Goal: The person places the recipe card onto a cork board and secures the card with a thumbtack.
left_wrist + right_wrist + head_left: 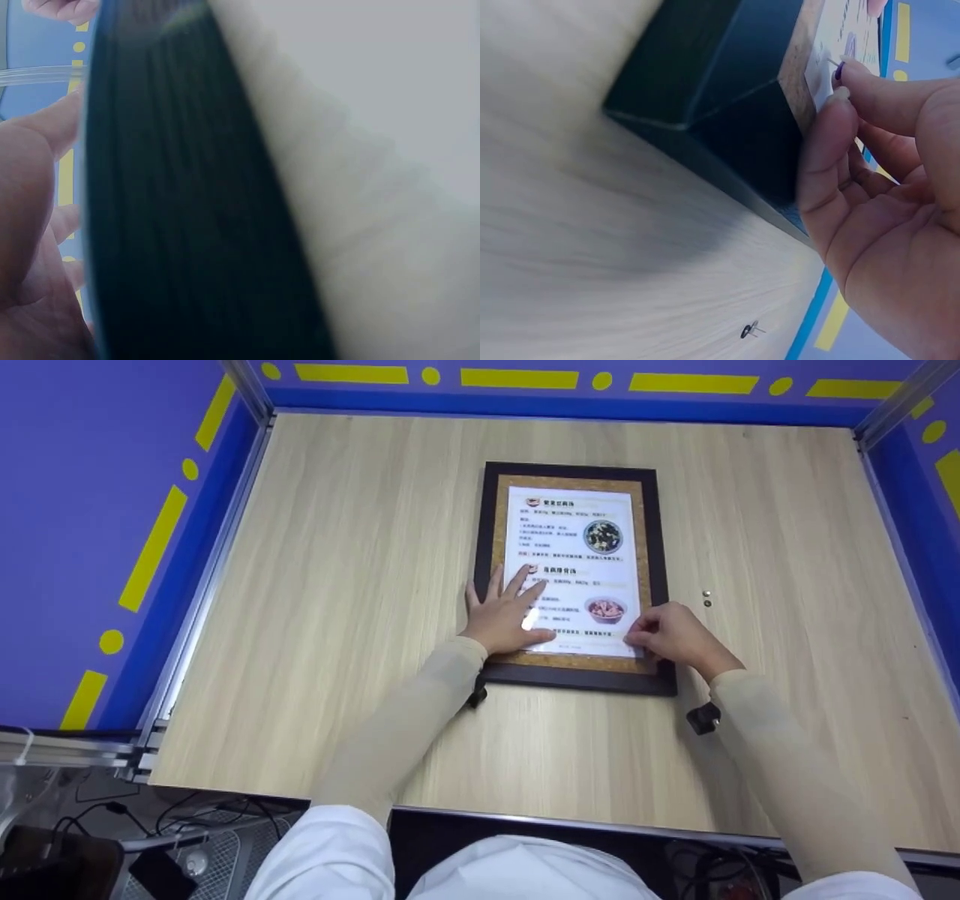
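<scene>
A white printed sheet (574, 521) with recipe-like text and food pictures lies on a cork board (501, 510) in a black frame (574, 680). My left hand (506, 619) is spread flat over the sheet's lower left part, fingers apart and thumb along its lower edge. At the lower right corner of the sheet, my right hand (671, 636) pinches a small purple thumbtack (839, 71) between thumb and forefinger. Its thin point shows close over the sheet in the right wrist view. A dark band of the frame (187, 195) covers much of the left wrist view.
Two small thumbtacks (706, 598) lie on the wooden table (360, 570) to the right of the frame. Blue and yellow partition walls (525, 397) stand around the back and sides. Cables and a mesh basket (225, 840) show below the table's front edge.
</scene>
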